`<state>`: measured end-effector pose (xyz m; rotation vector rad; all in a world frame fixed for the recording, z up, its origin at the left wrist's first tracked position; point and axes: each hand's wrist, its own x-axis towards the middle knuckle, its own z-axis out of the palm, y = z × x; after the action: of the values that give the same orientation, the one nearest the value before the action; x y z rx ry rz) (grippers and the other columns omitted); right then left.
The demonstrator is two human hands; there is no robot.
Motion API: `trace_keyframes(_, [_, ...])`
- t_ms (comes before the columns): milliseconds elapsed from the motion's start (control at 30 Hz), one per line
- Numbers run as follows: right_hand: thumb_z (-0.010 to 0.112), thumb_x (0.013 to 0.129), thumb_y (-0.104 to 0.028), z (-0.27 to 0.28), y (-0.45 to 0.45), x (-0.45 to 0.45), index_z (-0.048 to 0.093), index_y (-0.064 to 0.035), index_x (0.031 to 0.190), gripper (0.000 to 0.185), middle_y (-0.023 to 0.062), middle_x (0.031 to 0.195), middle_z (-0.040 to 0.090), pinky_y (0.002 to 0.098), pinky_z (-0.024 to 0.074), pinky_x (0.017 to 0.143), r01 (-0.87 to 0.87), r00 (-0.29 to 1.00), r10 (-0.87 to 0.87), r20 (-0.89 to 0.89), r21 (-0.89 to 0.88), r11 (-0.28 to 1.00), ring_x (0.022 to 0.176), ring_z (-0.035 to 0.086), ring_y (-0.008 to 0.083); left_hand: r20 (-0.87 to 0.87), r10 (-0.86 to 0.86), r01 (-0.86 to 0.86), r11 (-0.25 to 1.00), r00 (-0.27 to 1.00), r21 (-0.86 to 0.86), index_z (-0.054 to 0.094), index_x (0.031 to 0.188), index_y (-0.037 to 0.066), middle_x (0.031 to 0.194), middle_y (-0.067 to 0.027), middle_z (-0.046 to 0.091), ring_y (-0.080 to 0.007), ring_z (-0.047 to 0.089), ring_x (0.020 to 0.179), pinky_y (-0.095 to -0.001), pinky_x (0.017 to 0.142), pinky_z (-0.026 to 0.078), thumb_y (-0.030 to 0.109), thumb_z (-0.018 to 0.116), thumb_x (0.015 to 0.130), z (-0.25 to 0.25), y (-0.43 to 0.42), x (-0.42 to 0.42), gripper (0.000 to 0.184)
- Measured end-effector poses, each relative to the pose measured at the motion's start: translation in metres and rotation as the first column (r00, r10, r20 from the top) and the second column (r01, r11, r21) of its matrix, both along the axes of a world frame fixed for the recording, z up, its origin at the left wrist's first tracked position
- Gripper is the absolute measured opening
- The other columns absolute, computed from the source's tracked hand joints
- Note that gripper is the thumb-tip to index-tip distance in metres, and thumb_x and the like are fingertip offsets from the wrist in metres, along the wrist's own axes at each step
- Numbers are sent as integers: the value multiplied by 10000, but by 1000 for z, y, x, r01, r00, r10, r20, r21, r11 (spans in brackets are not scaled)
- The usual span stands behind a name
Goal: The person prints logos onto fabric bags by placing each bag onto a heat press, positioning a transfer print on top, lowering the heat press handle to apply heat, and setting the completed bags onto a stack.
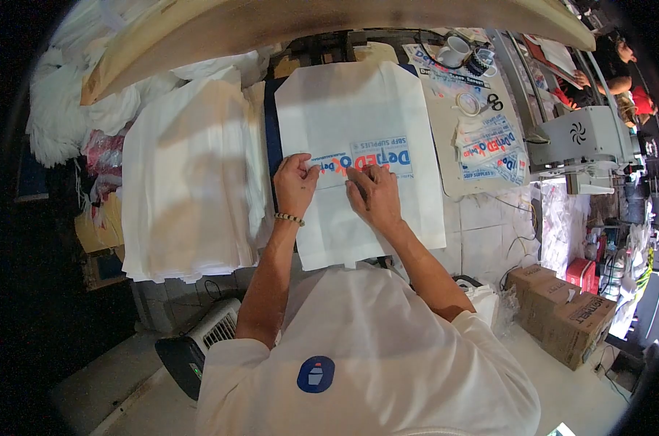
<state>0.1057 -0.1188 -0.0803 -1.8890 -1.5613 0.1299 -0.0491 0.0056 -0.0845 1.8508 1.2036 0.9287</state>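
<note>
A white cloth piece with cut upper corners lies flat in front of me over a dark blue pad. On it is a printed transfer film with blue and red lettering, running crosswise. At the film's left end, my left hand has its thumb and fingers closed on the edge; the fingertips partly hide the grip. My right hand rests over the middle of the lettering, fingers bent but apart, touching the film and covering part of the print.
Left of the pad stands a thick stack of white cloth pieces. To the right, a board carries more printed films, a tape roll, black scissors and mugs. A beam crosses above. Cardboard boxes sit lower right; another person is far right.
</note>
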Motion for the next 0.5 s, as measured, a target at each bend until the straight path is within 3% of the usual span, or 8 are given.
trace_keyframes(367, [678,851,-191,0,1,-1,701,-65,1136,312,139,949,614,430,419,769,0,1000,0,-21,7,1000,878,571,294,-51,2,1,998,999,61,691,1017,-8,823,-93,626,-173,611,644,-294,614,523,41,790,755,-4,2,-1,285])
trace_keyframes(433, [684,849,-167,-2,2,0,704,-69,1112,282,77,851,583,397,390,740,8,1000,-9,15,66,998,835,550,242,-66,-4,11,995,998,99,692,1018,-8,826,-94,627,-174,614,645,-294,613,524,46,791,756,-4,2,-1,285])
trace_keyframes(500, [685,849,-168,-3,2,0,704,-67,1113,284,77,857,583,397,390,745,7,1000,-8,12,63,998,840,551,243,-55,1,4,996,998,90,693,1020,-11,831,-97,627,-178,617,644,-295,613,527,55,794,760,-4,2,-1,287])
